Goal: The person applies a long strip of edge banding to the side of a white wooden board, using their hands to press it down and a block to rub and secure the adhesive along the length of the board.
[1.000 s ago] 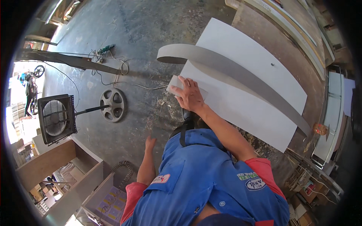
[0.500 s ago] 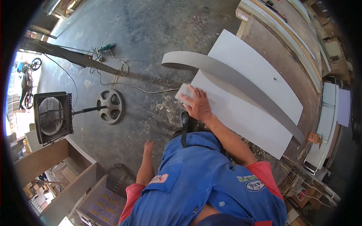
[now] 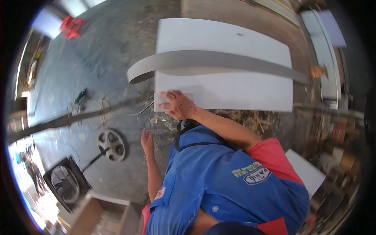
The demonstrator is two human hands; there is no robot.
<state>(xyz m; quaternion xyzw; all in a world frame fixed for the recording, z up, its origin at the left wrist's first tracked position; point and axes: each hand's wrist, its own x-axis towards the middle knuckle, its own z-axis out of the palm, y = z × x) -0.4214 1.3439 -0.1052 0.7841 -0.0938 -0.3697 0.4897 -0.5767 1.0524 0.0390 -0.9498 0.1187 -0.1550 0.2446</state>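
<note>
My right hand rests with spread fingers over a pale rectangular piece, gripping it against the lower left corner of a white board. A long curved grey strip arches across the board, its left end past the board's edge. My left hand hangs low over the floor, left of my body, holding nothing, fingers slightly curled and apart.
A standing fan with a wheel base, cables and a green power tool are on the left. A red stool stands at upper left, an open box at lower left. Boards lie along the right.
My view has swung round, so the white board now lies level across it and the red stool has come into sight. My right hand remains on the pale piece at the board's corner.
</note>
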